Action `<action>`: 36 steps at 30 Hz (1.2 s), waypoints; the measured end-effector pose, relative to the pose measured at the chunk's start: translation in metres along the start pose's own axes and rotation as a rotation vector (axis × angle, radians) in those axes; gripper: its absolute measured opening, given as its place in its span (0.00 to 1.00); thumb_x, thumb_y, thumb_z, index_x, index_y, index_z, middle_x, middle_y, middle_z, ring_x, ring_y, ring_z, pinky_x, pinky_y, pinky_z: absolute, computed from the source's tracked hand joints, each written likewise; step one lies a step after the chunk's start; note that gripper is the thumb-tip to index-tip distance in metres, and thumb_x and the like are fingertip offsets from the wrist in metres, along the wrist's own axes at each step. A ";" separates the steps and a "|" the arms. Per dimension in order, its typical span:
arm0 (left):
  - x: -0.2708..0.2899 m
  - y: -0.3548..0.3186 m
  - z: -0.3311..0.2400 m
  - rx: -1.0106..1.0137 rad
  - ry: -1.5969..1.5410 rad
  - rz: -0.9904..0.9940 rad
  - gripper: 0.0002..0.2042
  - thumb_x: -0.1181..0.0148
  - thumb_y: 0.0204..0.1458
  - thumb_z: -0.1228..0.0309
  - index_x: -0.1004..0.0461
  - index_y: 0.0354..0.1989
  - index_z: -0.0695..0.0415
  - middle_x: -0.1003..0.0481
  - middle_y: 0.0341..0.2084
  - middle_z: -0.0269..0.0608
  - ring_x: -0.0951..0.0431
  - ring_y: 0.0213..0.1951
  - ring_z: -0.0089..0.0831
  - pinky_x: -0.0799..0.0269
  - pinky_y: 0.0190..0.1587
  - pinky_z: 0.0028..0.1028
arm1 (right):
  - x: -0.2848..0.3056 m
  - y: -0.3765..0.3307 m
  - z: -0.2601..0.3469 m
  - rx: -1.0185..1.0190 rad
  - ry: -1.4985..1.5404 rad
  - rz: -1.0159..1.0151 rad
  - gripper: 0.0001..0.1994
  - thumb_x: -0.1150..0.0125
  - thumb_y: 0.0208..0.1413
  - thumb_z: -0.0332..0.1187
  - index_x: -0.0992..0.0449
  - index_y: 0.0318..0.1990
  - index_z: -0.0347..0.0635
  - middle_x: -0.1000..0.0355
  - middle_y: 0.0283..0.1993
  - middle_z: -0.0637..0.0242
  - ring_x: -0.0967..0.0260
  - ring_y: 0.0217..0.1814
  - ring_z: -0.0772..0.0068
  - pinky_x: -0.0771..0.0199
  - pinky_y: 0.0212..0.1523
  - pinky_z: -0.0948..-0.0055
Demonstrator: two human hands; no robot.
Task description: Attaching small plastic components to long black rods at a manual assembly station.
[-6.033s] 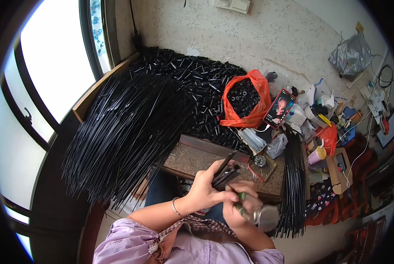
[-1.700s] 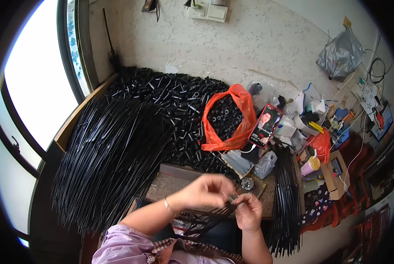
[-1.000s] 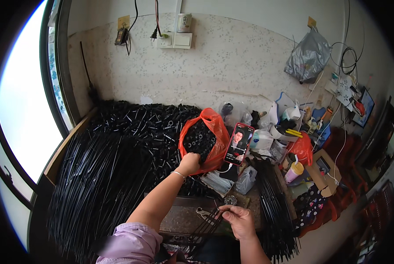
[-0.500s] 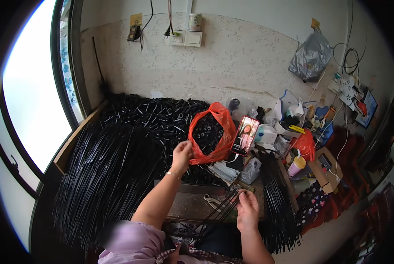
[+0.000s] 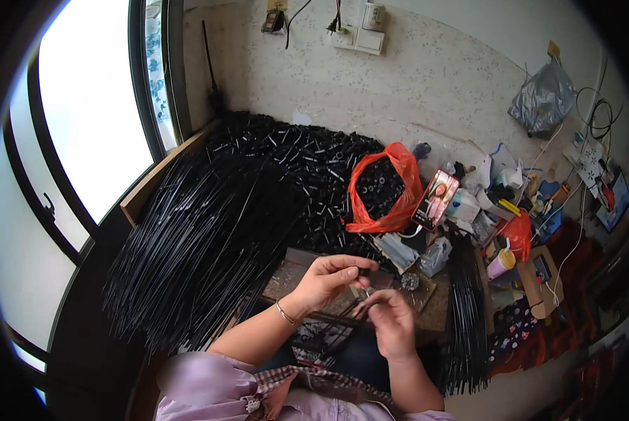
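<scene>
My left hand (image 5: 327, 279) is closed, pinching a small black part (image 5: 363, 272) between thumb and fingertips. Just below and right of it, my right hand (image 5: 390, 319) is closed on several thin black rods (image 5: 337, 335), which slant down toward my lap. The tips of both hands nearly meet above the work table (image 5: 283, 277). Beyond them, an open red plastic bag (image 5: 353, 203) holds small black ring-like parts. A heap of black tubular parts (image 5: 279, 158) lies behind, and a large bundle of long black rods (image 5: 181, 245) spreads on the left.
A phone (image 5: 437, 199) with a lit screen leans right of the red bag. More black rods (image 5: 466, 316) hang at the table's right side. A lidded cup (image 5: 501, 264), an open cardboard box (image 5: 541, 284) and mixed clutter stand farther right. A window (image 5: 83, 112) is at left.
My left hand has come back from the red bag's edge to my right hand, with a small black part now in its fingers. The whole view has shifted and tilted.
</scene>
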State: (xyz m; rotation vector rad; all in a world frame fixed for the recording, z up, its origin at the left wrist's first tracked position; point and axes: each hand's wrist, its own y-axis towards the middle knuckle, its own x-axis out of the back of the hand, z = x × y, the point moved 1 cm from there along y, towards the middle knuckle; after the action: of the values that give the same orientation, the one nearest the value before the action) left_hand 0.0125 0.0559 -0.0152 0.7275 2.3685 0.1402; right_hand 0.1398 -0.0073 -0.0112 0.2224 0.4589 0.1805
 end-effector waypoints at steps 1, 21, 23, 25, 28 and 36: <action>-0.008 -0.004 -0.007 -0.029 -0.093 0.076 0.09 0.53 0.42 0.76 0.35 0.33 0.65 0.33 0.32 0.45 0.31 0.29 0.21 0.34 0.31 0.15 | -0.014 -0.001 0.004 -0.013 0.030 0.059 0.06 0.53 0.44 0.26 0.38 0.31 0.35 0.36 0.28 0.64 0.39 0.31 0.76 0.40 0.35 0.79; -0.017 -0.031 -0.027 0.019 -0.233 0.137 0.04 0.50 0.37 0.80 0.35 0.24 0.67 0.39 0.29 0.48 0.32 0.25 0.29 0.28 0.23 0.24 | -0.028 -0.004 0.005 0.005 0.213 0.084 0.06 0.48 0.39 0.21 0.37 0.28 0.35 0.35 0.26 0.62 0.36 0.26 0.75 0.35 0.30 0.80; -0.016 -0.030 -0.027 -0.010 -0.251 0.206 0.05 0.49 0.36 0.80 0.35 0.23 0.67 0.39 0.30 0.51 0.31 0.25 0.32 0.29 0.24 0.26 | -0.031 -0.007 0.008 0.004 0.198 0.082 0.07 0.48 0.39 0.21 0.37 0.28 0.35 0.35 0.26 0.62 0.36 0.26 0.75 0.35 0.30 0.79; -0.014 -0.031 -0.025 -0.055 -0.186 0.211 0.05 0.48 0.35 0.80 0.35 0.22 0.67 0.38 0.30 0.53 0.31 0.26 0.35 0.30 0.25 0.28 | -0.031 -0.009 0.008 0.000 0.186 0.085 0.07 0.48 0.38 0.21 0.38 0.28 0.35 0.35 0.26 0.62 0.36 0.27 0.75 0.34 0.30 0.79; -0.017 -0.030 -0.024 0.031 -0.212 0.206 0.05 0.48 0.35 0.80 0.35 0.21 0.67 0.37 0.27 0.51 0.32 0.28 0.35 0.30 0.25 0.28 | -0.023 -0.007 0.008 -0.008 0.192 0.100 0.07 0.47 0.38 0.21 0.38 0.28 0.35 0.35 0.26 0.63 0.36 0.27 0.75 0.34 0.30 0.79; -0.019 -0.025 -0.030 0.037 -0.159 0.191 0.06 0.48 0.34 0.81 0.31 0.23 0.70 0.37 0.28 0.52 0.32 0.27 0.33 0.30 0.24 0.26 | -0.021 -0.002 0.008 0.035 0.145 0.017 0.09 0.46 0.37 0.22 0.39 0.28 0.35 0.35 0.25 0.63 0.35 0.27 0.74 0.33 0.30 0.79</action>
State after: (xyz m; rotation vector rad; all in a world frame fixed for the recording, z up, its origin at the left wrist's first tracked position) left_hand -0.0052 0.0270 0.0121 0.9475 2.1542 0.1156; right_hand 0.1252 -0.0153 0.0045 0.2489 0.6045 0.2064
